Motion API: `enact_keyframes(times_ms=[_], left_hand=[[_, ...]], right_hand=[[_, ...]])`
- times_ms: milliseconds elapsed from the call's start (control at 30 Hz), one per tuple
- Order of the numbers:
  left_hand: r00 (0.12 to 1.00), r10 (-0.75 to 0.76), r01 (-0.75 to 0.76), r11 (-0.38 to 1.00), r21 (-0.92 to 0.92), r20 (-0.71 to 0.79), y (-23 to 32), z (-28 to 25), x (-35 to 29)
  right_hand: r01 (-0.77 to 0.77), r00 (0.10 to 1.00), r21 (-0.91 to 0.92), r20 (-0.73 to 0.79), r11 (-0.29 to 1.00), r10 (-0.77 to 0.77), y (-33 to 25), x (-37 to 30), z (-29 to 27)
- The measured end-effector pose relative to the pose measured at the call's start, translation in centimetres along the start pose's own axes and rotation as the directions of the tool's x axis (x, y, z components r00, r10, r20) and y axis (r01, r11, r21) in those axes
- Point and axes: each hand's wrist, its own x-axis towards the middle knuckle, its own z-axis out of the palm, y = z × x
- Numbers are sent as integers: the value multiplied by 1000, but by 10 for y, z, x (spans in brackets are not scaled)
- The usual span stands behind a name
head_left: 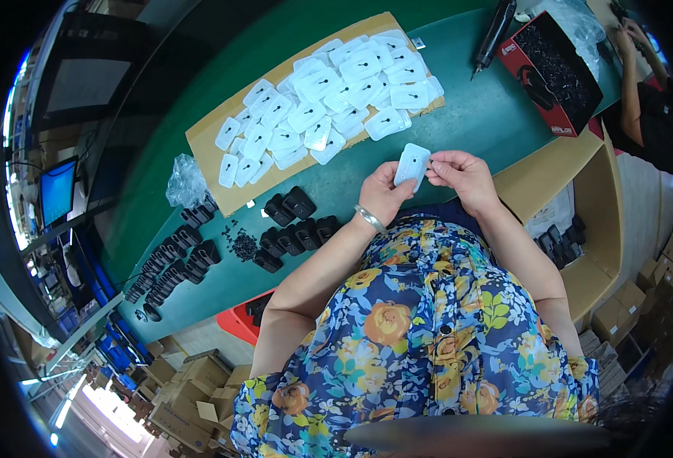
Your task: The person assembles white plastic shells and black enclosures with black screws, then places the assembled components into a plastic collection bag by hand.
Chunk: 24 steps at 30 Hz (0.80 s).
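Observation:
My left hand (pixel 387 189) grips a pale, whitish rectangular plate with rounded corners (pixel 412 165), thumb on its face. A small dark spot shows near the plate's upper middle. At the plate's right edge, my right hand (pixel 458 174) is closed in a pinch; what sits between its fingertips is too small to name. Beyond both hands, a sheet of brown cardboard (pixel 206 145) carries a spread pile of similar pale plates (pixel 306 116), many with a small black piece at the middle. Left of my left forearm stand several black plastic housings (pixel 300 202).
Rows of black housings (pixel 172 259) and a heap of small black parts (pixel 242 244) lie on the green table (pixel 458 114). A dark electric screwdriver (pixel 495 34) and a red box of black bits (pixel 539 118) stand right. An open carton (pixel 605 221) adjoins the table; another person (pixel 642 107) works beyond.

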Motion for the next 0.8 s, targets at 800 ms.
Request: enact_keyframes(times_ms=[800], left_hand=[[994, 100, -104, 992, 76, 54, 31, 12, -24]], right_hand=[[398, 811, -756, 26, 520, -584, -16, -19, 32]])
